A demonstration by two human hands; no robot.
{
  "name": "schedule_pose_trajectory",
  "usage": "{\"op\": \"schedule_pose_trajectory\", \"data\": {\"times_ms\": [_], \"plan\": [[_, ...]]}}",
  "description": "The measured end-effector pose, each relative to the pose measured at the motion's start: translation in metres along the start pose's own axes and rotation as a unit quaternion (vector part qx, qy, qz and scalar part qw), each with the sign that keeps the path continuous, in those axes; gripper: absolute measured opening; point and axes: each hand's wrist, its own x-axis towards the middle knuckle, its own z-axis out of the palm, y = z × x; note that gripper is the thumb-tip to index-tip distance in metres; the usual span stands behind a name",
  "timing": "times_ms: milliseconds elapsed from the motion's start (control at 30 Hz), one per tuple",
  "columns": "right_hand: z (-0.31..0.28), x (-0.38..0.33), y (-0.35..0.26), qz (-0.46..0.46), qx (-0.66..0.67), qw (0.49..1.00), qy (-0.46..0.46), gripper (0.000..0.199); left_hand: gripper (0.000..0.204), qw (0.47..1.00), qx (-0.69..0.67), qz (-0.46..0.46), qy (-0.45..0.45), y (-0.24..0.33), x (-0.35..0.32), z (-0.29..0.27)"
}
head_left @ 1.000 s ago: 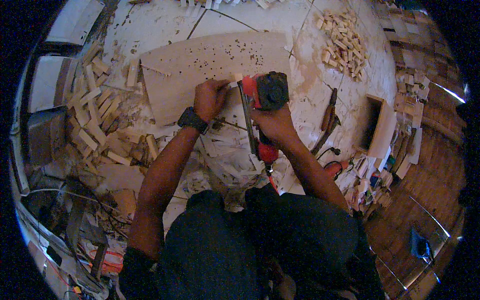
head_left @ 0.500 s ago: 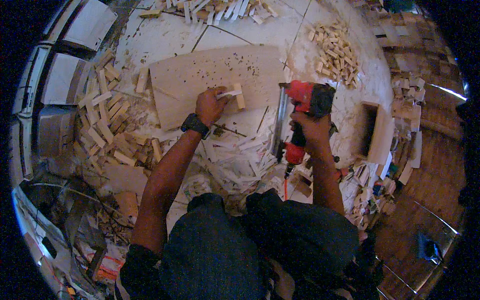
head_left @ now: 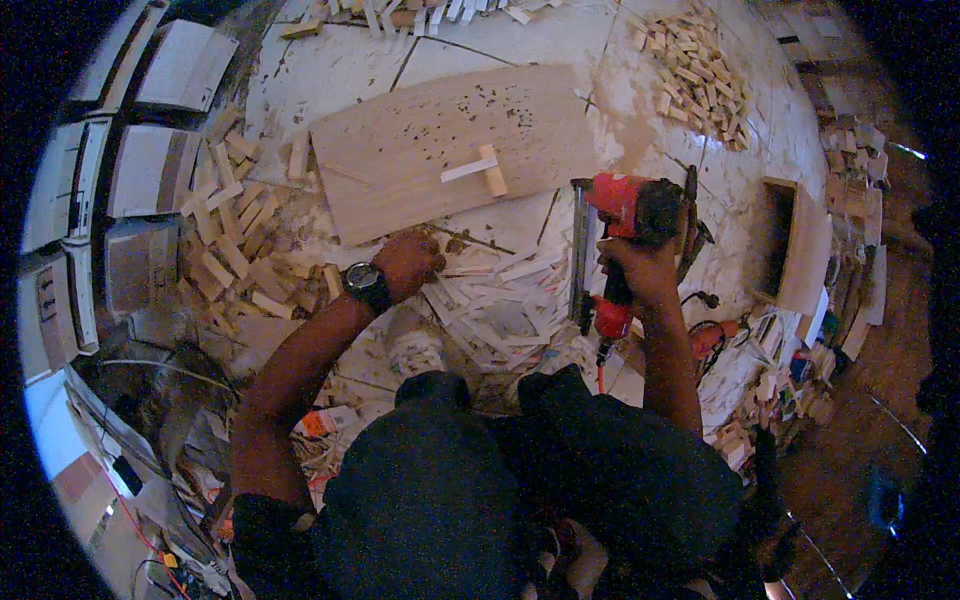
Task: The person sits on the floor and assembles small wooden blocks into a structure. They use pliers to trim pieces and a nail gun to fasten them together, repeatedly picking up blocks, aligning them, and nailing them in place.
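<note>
The right hand (head_left: 645, 270) is wrapped tight around the grip of a red nail gun (head_left: 620, 235). The left hand (head_left: 408, 262) is curled among wood strips (head_left: 500, 300), just below a board (head_left: 430, 150); whether it grips anything, I cannot tell.

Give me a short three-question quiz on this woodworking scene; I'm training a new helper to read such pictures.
1. True or false: the right hand holds the red nail gun.
2. What lies on the flat board? A) a small joined wood piece B) a hammer C) a cup
3. Fill in: the left hand reaches into thin wood ___.

Key: 1 true; 2 A; 3 strips.
</note>
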Motion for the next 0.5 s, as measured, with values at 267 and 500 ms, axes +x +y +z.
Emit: {"op": "schedule_pose_trajectory", "data": {"times_ms": [267, 500], "plan": [[-0.005, 0.002, 0.01, -0.036, 0.005, 0.999, -0.021, 0.031, 0.018, 0.952, -0.258, -0.076, 0.145, 0.011, 0.0, 0.003], [0.006, 0.007, 0.01, -0.03, 0.0, 0.997, -0.065, 0.028, 0.029, 0.643, -0.68, -0.255, 0.245, 0.022, 0.043, -0.011]]}}
